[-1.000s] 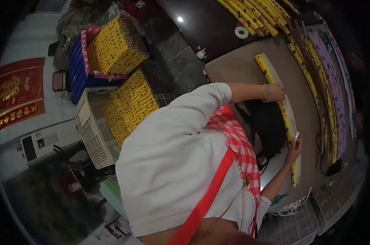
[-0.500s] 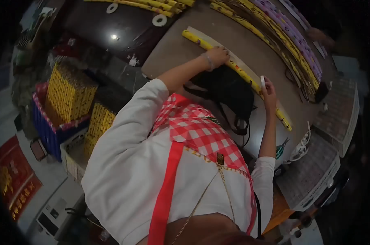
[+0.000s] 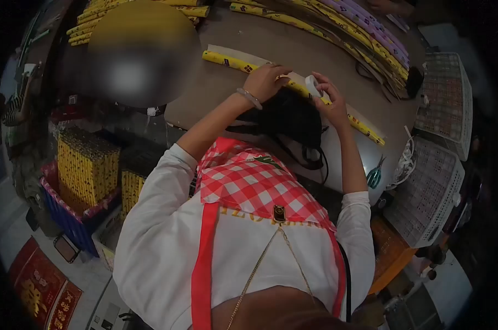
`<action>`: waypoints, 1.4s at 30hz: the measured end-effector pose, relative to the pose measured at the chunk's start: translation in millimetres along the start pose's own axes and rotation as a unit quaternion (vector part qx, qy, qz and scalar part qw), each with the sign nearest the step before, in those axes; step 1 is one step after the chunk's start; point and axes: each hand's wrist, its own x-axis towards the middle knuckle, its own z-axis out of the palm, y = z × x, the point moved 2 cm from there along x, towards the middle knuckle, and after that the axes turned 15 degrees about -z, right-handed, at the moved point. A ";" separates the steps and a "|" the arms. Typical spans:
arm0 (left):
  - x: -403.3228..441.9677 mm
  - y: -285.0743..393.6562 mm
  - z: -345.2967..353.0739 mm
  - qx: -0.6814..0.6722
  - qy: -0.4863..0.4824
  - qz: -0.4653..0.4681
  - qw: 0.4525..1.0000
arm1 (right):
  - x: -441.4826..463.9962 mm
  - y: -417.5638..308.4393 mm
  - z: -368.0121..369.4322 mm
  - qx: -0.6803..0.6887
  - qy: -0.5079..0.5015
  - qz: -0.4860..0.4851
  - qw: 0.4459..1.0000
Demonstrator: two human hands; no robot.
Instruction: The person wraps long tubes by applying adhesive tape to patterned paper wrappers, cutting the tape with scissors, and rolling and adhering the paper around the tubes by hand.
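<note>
A long, thin yellow patterned roll (image 3: 232,61) lies slantwise on the brown tabletop, with a pale sheet edge along its far side. Bent over the middle of this roll is my left hand (image 3: 264,82), a bracelet at its wrist, its fingers and thumb closed on it. Farther right, my right hand (image 3: 330,102) grips a white tape roll (image 3: 313,86) between thumb and fingers, right at the yellow roll. A black bag (image 3: 295,118) rests at the table's near edge, below both hands.
Yellow and purple strips (image 3: 370,41) lie at the back right, near another person's hand (image 3: 383,5). Teal scissors (image 3: 375,175) and white cords (image 3: 406,162) are at the right edge, beside plastic crates (image 3: 427,187). A blue bin (image 3: 67,214) holds yellow rolls at left. A round blur covers the upper left.
The view has turned and shifted. My right hand has moved along the yellow roll toward my left hand, with the tape roll now tilted to show its ring.
</note>
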 end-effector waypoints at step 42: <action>12.9 -140.1 -92.3 0.008 0.118 -0.378 0.918 | 148.7 52.5 174.4 -0.165 -0.101 0.208 0.959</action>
